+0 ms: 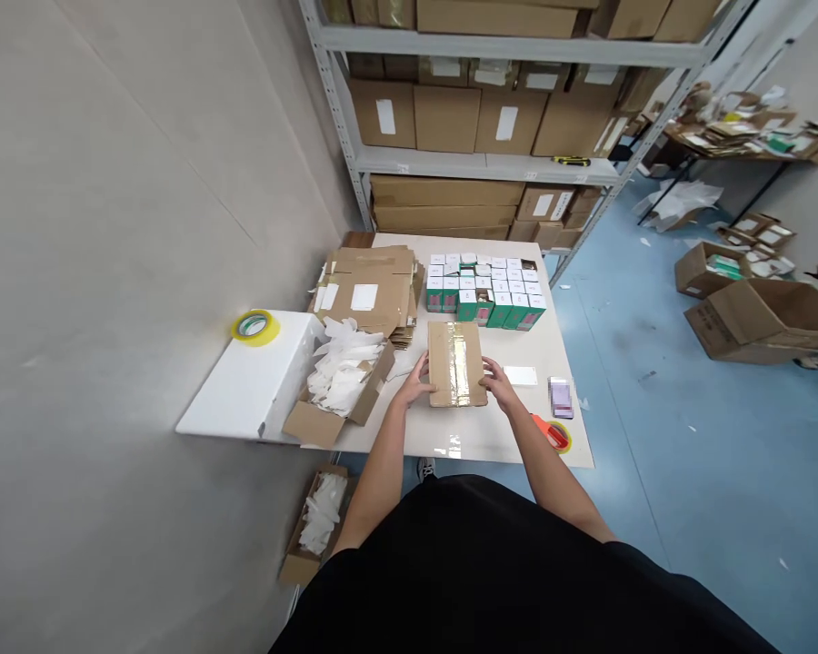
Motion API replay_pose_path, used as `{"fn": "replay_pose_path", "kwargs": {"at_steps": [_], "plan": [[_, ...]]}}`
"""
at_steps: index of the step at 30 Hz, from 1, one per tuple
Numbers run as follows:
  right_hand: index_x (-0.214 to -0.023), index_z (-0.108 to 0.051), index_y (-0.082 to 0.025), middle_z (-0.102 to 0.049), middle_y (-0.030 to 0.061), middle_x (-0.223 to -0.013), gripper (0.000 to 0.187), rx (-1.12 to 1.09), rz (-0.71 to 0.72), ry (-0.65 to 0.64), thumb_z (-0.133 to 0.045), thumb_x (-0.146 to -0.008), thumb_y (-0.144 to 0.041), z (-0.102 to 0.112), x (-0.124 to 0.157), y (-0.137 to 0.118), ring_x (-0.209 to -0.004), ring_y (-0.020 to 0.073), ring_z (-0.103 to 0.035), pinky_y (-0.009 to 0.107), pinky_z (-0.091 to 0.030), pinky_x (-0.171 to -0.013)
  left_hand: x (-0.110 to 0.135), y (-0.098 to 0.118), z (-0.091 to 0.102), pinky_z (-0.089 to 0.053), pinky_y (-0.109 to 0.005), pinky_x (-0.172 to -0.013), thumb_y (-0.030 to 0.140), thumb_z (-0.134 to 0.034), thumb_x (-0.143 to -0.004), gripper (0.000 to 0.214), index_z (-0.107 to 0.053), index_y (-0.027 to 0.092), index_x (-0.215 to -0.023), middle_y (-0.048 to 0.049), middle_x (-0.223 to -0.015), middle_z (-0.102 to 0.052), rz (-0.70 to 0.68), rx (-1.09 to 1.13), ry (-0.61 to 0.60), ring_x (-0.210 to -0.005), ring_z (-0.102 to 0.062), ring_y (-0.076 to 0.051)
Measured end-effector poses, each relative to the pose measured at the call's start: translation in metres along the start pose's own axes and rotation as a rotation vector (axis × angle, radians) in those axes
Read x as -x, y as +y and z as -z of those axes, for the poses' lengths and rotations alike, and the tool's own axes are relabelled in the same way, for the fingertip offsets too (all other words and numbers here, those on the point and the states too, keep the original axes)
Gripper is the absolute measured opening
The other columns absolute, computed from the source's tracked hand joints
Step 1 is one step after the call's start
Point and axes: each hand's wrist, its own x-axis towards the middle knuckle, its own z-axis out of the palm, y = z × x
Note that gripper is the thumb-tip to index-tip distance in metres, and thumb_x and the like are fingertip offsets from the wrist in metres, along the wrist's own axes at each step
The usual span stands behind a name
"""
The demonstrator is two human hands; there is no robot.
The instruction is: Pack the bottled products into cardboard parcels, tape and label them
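1. Your left hand (414, 380) grips the near left edge of a taped cardboard parcel (456, 363); its fingers are curled over that side, with only a slight spread.
2. Your right hand (499, 383) presses against the parcel's right edge, its fingers closed in on the cardboard. The parcel sits between both sets of fingers, on a pale table (463, 427). You cannot tell whether it is lifted.
3. Ahead of your fingertips stands a block of white-topped green boxes (483, 291).
4. Beyond your left fingers lie an open carton of white packing (337, 386) and flattened cardboard (364, 291).
5. Just beyond your right fingers lies a white card (520, 375). Farther out are a small purple stack (560, 398) and an orange-handled tool on a yellow tape roll (555, 436).
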Motion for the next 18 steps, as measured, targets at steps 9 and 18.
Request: {"fn": "replay_pose_path", "kwargs": {"at_steps": [9, 18], "plan": [[-0.136, -0.06, -0.037, -0.058, 0.0043, -0.132, 0.076, 0.065, 0.07, -0.351, -0.071, -0.061, -0.028, 0.001, -0.01, -0.033, -0.102, 0.0225, -0.061, 0.037, -0.053, -0.083, 0.075, 0.013, -0.022, -0.037, -0.053, -0.123, 0.03, -0.088, -0.07, 0.122, -0.02, 0.034, -0.171, -0.0127, -0.176, -0.021, -0.174, -0.036, 0.256, -0.154, -0.033, -0.038], [-0.136, -0.062, -0.037, -0.06, 0.0041, -0.131, 0.075, 0.136, 0.022, -0.726, -0.074, -0.063, -0.027, -0.064, 0.016, -0.026, -0.106, 0.0244, -0.061, 0.041, -0.055, -0.089, 0.199, -0.012, -0.039, -0.041, -0.053, -0.119, 0.032, -0.09, -0.068, 0.123, -0.022, 0.034, -0.171, -0.0116, -0.176, -0.025, -0.196, 0.035, 0.602, -0.151, -0.038, -0.04]]}}
